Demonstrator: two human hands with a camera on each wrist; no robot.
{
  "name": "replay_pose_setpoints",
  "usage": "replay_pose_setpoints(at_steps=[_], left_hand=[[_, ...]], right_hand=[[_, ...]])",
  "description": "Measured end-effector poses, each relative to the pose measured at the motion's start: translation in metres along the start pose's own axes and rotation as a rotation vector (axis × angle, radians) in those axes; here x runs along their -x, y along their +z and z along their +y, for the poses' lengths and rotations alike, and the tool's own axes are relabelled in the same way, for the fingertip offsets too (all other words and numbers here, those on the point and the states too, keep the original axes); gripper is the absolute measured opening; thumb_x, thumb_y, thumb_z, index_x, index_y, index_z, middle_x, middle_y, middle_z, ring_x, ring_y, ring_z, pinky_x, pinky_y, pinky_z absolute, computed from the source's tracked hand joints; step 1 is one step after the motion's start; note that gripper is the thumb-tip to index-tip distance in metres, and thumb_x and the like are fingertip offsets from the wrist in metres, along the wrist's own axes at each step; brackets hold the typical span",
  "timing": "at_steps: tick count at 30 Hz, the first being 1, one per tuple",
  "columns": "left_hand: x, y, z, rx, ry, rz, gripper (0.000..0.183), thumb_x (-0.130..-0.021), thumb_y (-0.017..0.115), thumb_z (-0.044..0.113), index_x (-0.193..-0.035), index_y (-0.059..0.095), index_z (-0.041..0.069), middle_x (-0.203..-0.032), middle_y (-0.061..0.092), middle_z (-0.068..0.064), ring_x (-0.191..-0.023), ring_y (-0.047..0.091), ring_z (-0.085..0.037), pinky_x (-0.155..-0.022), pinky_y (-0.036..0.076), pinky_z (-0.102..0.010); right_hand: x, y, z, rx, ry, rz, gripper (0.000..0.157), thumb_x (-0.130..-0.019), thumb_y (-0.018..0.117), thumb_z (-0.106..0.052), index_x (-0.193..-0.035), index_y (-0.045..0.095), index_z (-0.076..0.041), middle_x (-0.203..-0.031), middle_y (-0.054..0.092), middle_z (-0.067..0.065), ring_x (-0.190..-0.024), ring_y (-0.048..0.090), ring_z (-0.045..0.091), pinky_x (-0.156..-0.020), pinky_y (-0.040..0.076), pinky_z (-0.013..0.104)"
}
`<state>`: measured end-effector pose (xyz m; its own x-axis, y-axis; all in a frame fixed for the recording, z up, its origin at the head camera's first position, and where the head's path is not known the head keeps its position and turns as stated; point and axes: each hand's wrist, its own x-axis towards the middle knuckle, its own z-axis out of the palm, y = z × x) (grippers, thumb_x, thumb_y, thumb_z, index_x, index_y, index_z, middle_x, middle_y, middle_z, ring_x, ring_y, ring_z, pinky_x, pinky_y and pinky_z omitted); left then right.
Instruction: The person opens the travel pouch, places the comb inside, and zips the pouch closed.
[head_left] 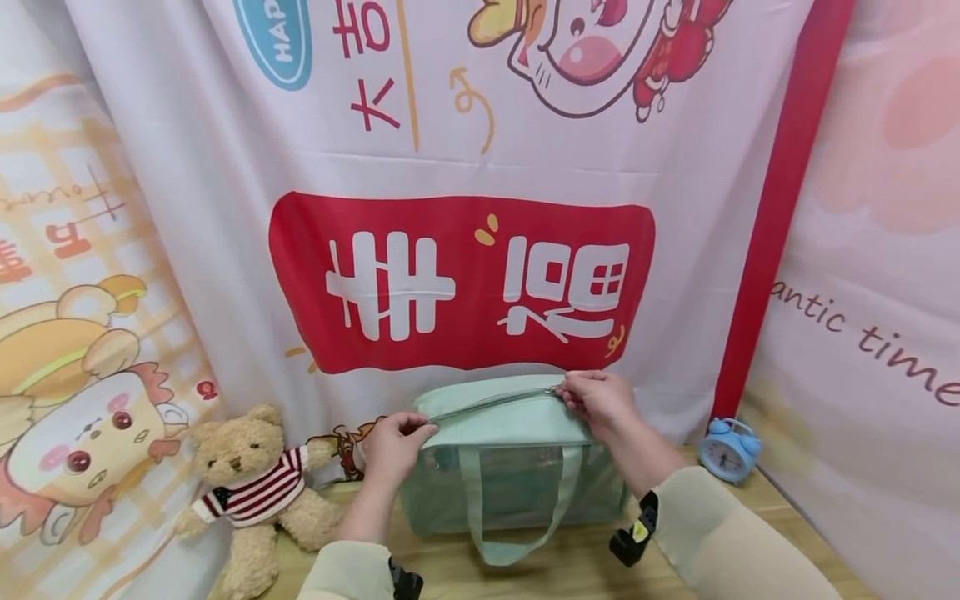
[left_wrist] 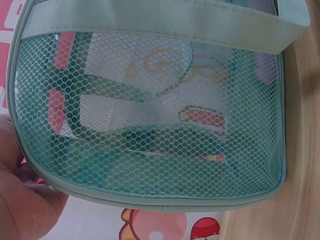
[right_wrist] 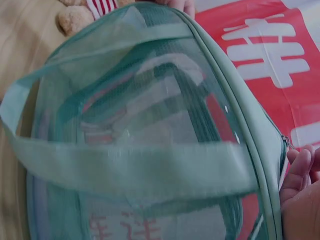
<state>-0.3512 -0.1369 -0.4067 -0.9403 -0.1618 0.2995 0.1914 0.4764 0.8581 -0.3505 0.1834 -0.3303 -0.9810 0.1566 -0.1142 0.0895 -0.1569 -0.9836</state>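
Note:
A mint-green bag (head_left: 510, 429) with see-through sides and a looped carry strap (head_left: 474, 500) stands on the table. My left hand (head_left: 395, 446) pinches the top edge at the bag's left end, beside the zipper. At the other end, my right hand (head_left: 600, 400) pinches the zipper pull; the zipper (right_wrist: 285, 139) shows right by those fingers in the right wrist view. The zipper line (head_left: 487, 403) runs across the top between both hands. In the left wrist view, the left hand (left_wrist: 25, 190) is partly cut off beside the mesh end panel (left_wrist: 150, 165).
A teddy bear (head_left: 262, 500) in a striped shirt sits left of the bag on the wooden table (head_left: 570, 575). A blue alarm clock (head_left: 729, 450) stands to the right. Printed cloth (head_left: 465, 175) hangs close behind, with more cloth at both sides.

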Motion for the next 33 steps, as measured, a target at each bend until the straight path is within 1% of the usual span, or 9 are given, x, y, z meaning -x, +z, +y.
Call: replay_pose_setpoints(at_steps=[3,7,11,15,23,30,33], left_hand=[[0.001,0.001,-0.002,0.005,0.006,0.005,0.014,-0.095,0.082,0.018,-0.103,0.079,0.006,-0.096,0.073,-0.005,-0.088,0.065,-0.021,-0.073,0.053,-0.033],[0.001,0.002,-0.005,0.017,0.018,0.019,0.013,-0.094,0.082,0.017,-0.102,0.080,0.007,-0.096,0.073,-0.005,-0.088,0.065,-0.020,-0.072,0.053,-0.032],[0.002,0.001,-0.007,0.008,0.025,0.052,0.013,-0.093,0.083,0.017,-0.102,0.080,0.007,-0.095,0.073,-0.004,-0.088,0.064,-0.020,-0.073,0.053,-0.033],[0.003,0.000,-0.009,-0.021,0.030,0.067,0.013,-0.093,0.083,0.017,-0.101,0.080,0.007,-0.094,0.073,-0.004,-0.088,0.064,-0.019,-0.073,0.052,-0.033],[0.005,0.000,-0.006,-0.027,0.032,0.075,0.012,-0.095,0.081,0.015,-0.102,0.080,0.005,-0.095,0.072,-0.007,-0.089,0.064,-0.022,-0.074,0.052,-0.034],[0.005,0.001,-0.004,-0.037,0.034,0.095,0.012,-0.095,0.081,0.015,-0.102,0.080,0.006,-0.098,0.073,-0.007,-0.091,0.064,-0.022,-0.076,0.051,-0.034],[0.005,0.001,-0.004,-0.034,0.041,0.098,0.012,-0.095,0.081,0.015,-0.102,0.080,0.005,-0.098,0.073,-0.009,-0.092,0.064,-0.023,-0.076,0.051,-0.036]], right_hand=[[-0.001,-0.015,-0.001,0.029,-0.009,0.002,0.029,-0.101,0.073,-0.014,-0.121,0.071,0.007,-0.084,0.075,0.006,-0.070,0.066,0.013,-0.066,0.058,0.022],[-0.003,-0.038,-0.002,0.062,-0.017,0.000,0.035,-0.103,0.070,-0.013,-0.130,0.066,0.008,-0.085,0.073,0.004,-0.071,0.066,0.012,-0.067,0.058,0.021],[-0.006,-0.055,-0.001,0.066,-0.017,-0.016,0.042,-0.104,0.067,-0.010,-0.140,0.059,0.009,-0.089,0.072,0.004,-0.076,0.066,0.012,-0.069,0.058,0.022],[-0.012,-0.071,0.005,0.046,-0.003,-0.019,0.045,-0.105,0.065,-0.011,-0.145,0.055,0.008,-0.092,0.072,0.003,-0.078,0.065,0.011,-0.071,0.058,0.021],[-0.025,-0.108,0.026,-0.004,0.026,0.018,0.043,-0.105,0.064,-0.008,-0.144,0.055,0.007,-0.091,0.073,0.003,-0.074,0.065,0.008,-0.070,0.058,0.020],[-0.033,-0.131,0.045,-0.019,0.016,0.044,0.038,-0.105,0.059,-0.004,-0.141,0.055,0.010,-0.086,0.072,0.001,-0.072,0.063,0.006,-0.067,0.057,0.019],[-0.035,-0.139,0.052,-0.025,0.030,0.063,0.034,-0.106,0.059,-0.003,-0.137,0.057,0.009,-0.085,0.072,0.001,-0.072,0.063,0.006,-0.066,0.056,0.019]])
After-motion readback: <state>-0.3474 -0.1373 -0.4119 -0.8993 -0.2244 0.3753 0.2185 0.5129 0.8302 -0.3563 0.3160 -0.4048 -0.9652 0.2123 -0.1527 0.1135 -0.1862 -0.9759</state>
